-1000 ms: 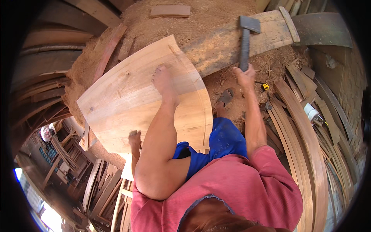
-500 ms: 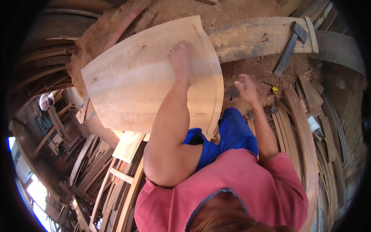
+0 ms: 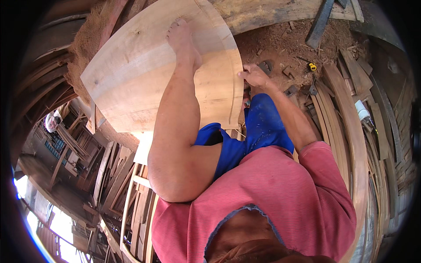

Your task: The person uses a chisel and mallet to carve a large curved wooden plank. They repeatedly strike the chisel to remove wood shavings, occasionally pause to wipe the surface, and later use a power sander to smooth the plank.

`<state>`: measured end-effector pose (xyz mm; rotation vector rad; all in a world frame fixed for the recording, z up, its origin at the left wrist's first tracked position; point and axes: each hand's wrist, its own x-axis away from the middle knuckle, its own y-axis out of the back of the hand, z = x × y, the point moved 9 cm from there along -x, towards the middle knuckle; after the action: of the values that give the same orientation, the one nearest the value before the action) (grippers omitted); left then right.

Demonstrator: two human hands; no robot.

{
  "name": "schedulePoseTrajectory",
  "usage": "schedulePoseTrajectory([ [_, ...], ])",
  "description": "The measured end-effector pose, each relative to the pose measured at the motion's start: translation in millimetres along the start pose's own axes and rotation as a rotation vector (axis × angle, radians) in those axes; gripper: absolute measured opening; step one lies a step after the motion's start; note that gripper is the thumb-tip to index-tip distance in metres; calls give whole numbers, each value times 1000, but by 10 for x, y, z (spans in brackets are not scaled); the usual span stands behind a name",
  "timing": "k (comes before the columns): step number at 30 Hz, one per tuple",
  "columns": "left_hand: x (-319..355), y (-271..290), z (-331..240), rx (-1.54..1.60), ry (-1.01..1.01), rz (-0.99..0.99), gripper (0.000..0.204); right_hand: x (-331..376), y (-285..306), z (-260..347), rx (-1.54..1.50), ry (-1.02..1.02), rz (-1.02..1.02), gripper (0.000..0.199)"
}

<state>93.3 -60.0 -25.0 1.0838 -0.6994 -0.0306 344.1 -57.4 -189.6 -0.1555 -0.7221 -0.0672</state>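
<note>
A broad, pale wooden panel (image 3: 144, 90) with a curved right edge lies ahead of me, a raised strip along that edge. My bare left foot (image 3: 180, 39) presses flat on its face, with the knee bent. At the panel's right edge is my right hand (image 3: 256, 76), thumb and fingers closed on the rim; the fingers' undersides are hidden. My left hand is out of view; the left sleeve lies behind the raised leg.
A long curved plank (image 3: 280, 13) lies beyond the panel, a dark hammer-shaped tool (image 3: 319, 26) on it. A yellow tape measure (image 3: 312, 67) sits on sawdust-covered ground. Long boards (image 3: 346, 127) and a white container (image 3: 362, 110) are at right; stacked lumber (image 3: 116, 175) stands at left.
My right hand has moved left from open air above the ground to the panel's right edge and closed on it. The view has shifted, so the panel sits higher and further left.
</note>
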Motion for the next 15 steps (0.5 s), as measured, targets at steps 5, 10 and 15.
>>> schedulePoseTrajectory([
  [5,44,-47,1,25,26,-4,45,31,-72,14,-74,66,-136,39],
  [10,7,98,49,-166,23,-60,51,-6,108,105,-20,-22,-304,25],
  [15,-100,26,-48,-121,-42,-111,59,-172,252,-51,98,38,-249,25],
])
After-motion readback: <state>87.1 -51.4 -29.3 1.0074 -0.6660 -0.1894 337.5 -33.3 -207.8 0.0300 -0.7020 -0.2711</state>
